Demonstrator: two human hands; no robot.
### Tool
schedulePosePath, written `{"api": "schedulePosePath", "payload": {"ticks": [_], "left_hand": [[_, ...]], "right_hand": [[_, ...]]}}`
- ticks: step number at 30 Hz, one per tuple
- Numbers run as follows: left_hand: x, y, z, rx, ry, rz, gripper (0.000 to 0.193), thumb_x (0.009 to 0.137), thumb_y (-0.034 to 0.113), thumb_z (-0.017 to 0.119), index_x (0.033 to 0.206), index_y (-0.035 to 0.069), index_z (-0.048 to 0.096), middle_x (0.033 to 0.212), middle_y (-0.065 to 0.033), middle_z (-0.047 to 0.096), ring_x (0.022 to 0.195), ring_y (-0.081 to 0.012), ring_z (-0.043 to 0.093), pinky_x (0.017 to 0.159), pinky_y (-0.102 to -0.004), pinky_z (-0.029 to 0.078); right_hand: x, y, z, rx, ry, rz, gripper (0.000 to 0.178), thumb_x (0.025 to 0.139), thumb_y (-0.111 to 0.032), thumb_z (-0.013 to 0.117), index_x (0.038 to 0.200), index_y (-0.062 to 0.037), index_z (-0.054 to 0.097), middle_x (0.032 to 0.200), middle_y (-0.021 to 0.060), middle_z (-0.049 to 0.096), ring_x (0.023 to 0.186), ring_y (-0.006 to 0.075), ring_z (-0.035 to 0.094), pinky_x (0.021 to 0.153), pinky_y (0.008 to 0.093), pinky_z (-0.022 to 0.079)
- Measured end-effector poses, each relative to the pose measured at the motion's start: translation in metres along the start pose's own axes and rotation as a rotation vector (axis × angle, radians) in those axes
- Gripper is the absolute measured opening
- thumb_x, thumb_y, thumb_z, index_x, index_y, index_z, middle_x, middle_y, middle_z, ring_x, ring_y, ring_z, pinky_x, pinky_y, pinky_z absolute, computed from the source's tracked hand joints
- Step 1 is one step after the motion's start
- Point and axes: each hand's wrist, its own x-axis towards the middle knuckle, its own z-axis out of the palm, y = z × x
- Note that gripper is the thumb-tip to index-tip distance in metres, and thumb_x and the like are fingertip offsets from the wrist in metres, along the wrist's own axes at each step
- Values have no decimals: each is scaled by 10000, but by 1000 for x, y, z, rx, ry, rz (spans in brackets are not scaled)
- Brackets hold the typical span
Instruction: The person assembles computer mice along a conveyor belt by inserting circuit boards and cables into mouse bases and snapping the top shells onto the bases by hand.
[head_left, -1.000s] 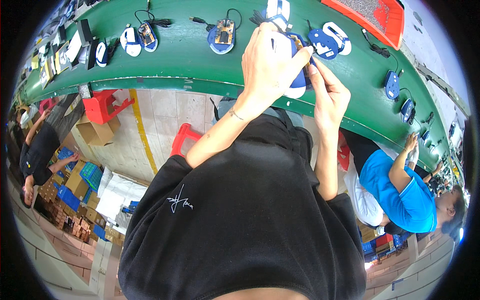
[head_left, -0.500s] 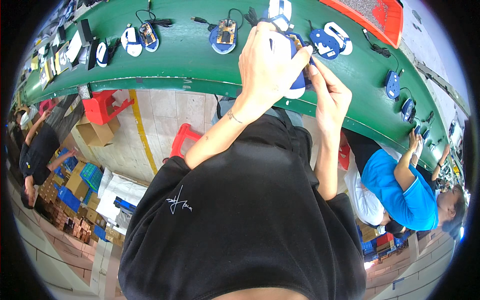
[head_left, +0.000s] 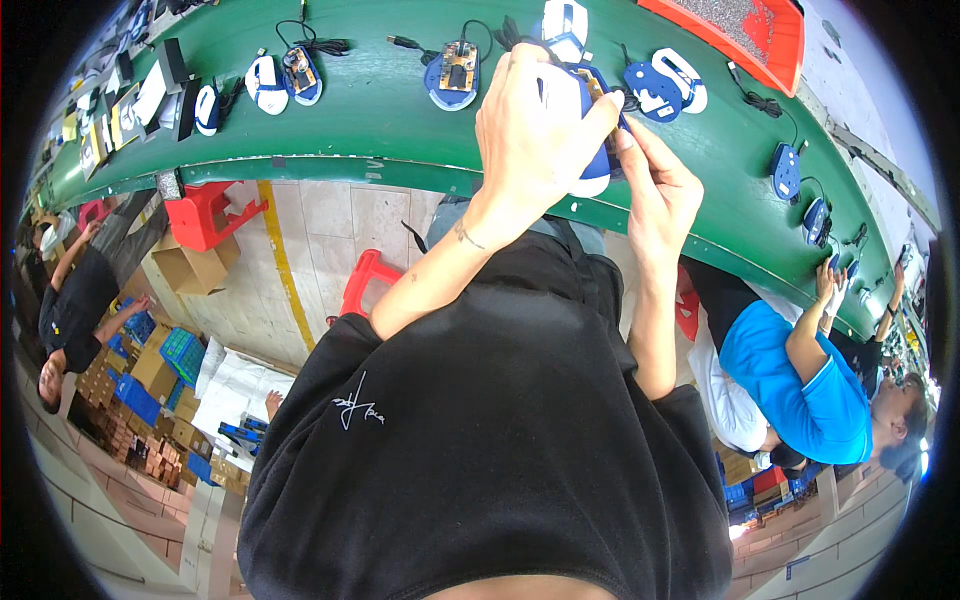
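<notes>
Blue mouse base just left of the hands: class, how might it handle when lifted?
The blue mouse base looks like hard plastic, so probably stiff. Its uncovered circuit board suggests fragile parts if pressed. The black cable beside it looks floppy and may drag.

Both hands [head_left: 530, 130] hold a mouse [head_left: 594, 178] at a green bench [head_left: 370, 110].

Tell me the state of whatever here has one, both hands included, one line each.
Blue-and-white plastic computer mouse: held, partly hidden.
Left bare hand: closed over the mouse.
Right bare hand: fingertips at the mouse's edge; grip unclear.
Blue oval plastic base with brown circuit board: uncovered, board showing.
Red plastic bin: open, holding small grey pieces.
Thin black cable near bin: bundled.
Brown cardboard box: open.
</notes>
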Motion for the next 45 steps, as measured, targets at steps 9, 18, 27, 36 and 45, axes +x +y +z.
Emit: {"api": "schedulePosePath", "payload": {"ticks": [9, 18, 27, 36, 45], "left_hand": [[0, -5, -5, 57, 60, 91, 507, 701, 306, 833, 975, 2, 534, 870, -142, 604, 781, -275, 618, 729, -379, 485], [1, 1, -7, -40, 18, 14, 493, 695, 282, 838, 960, 3, 529, 869, -139, 598, 783, -256, 607, 729, -368, 482], [11, -8, -9, -370, -68, -52, 409, 741, 226, 807, 963, 25, 528, 870, -84, 596, 773, -186, 613, 692, -312, 494], [17, -34, -5, -1502, -578, -509, 312, 799, 259, 640, 1003, 53, 523, 962, -115, 532, 883, -260, 576, 802, -376, 504], [22, -27, -11, -1400, -606, -511, 340, 772, 271, 640, 984, 40, 509, 957, -122, 514, 872, -230, 544, 802, -350, 478]], "right_hand": [[-5, -4, 15, 160, 73, 105, 260, 912, -93, 651, 1142, 26, 672, 971, 80, 699, 863, 89, 616, 791, 226, 499], [-2, -10, 14, 97, 51, 45, 263, 906, -82, 655, 1147, 20, 671, 932, 60, 699, 821, 68, 602, 748, 212, 501], [1, -20, 17, 250, 127, -4, 224, 929, -27, 547, 1091, 64, 672, 980, 118, 697, 886, 135, 649, 770, 255, 518], [-4, -55, 18, -49, -50, -169, 192, 792, 30, 716, 977, -21, 722, 885, 77, 699, 758, 125, 646, 698, 258, 527], [4, -61, 15, -299, -135, -396, 138, 774, 15, 711, 901, -30, 678, 846, 82, 666, 751, 206, 662, 689, 285, 528]]}}
